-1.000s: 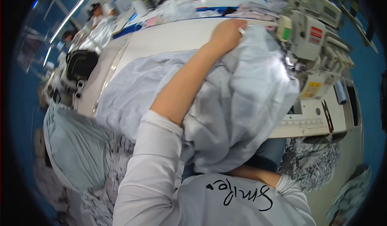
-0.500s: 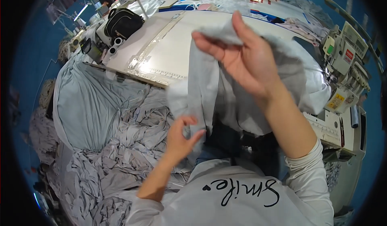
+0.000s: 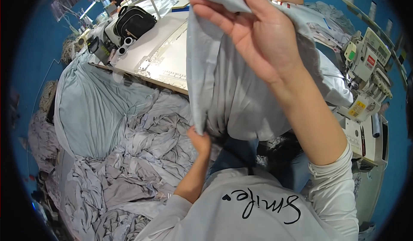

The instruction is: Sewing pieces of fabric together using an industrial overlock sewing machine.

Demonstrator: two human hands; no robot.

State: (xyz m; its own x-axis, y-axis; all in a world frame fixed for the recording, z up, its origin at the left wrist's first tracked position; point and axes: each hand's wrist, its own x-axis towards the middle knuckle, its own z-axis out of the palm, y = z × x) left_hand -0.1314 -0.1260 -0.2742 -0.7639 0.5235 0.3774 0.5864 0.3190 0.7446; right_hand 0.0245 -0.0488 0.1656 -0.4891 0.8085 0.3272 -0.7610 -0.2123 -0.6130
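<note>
A light grey piece of fabric [image 3: 245, 103] hangs in folds in front of me, spread between my two hands. My right hand [image 3: 269, 39] is raised at its top, palm toward me, with the cloth's upper edge gripped over the fingers and thumb. The tip of that thumb is cut off by the upper part of the cloth. Lower down and to the left, my left hand [image 3: 200, 142] is closed on the cloth's bottom corner. Its fingertips are partly hidden behind the fabric.
A heap of crumpled grey fabric [image 3: 116, 176] lies left, beside a draped blue-grey cloth [image 3: 90, 112]. A white worktable [image 3: 165, 47] stands ahead, with a black bag [image 3: 135, 21] on it. An overlock sewing machine [image 3: 365, 64] stands right. Two people sit across the table.
My right hand has lifted the fabric higher, stretching it taller. My left hand has moved slightly right and closed on the lower corner, where its fingers were apart before.
</note>
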